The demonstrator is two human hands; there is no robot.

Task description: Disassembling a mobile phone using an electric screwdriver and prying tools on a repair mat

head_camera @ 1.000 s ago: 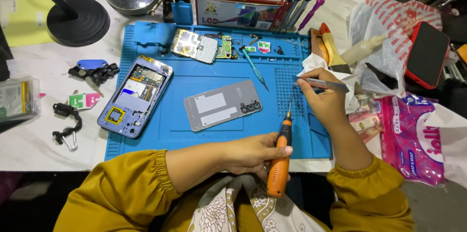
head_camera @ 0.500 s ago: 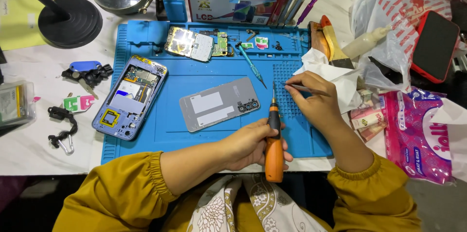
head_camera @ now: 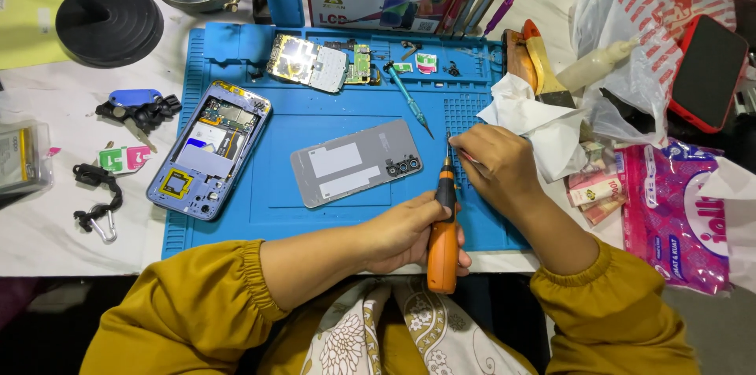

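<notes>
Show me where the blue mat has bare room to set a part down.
The blue mat is bare along its near edge, below the opened phone and grey back cover, left of the left hand holding the orange screwdriver. A second bare strip lies between cover and circuit board. It is crowded around the right hand and tissue.

The tip of the orange screwdriver (head_camera: 443,245) is being covered by the right hand (head_camera: 498,169), so what it is meeting cannot be told. The fingers of that hand are being curled out of sight, and anything pinched in them is being hidden. The black lamp base (head_camera: 110,22) at the desk's far left corner is being cut by the picture's top edge. The small parts (head_camera: 452,70) along the blue mat's (head_camera: 346,119) far edge are too small to tell apart.
</notes>
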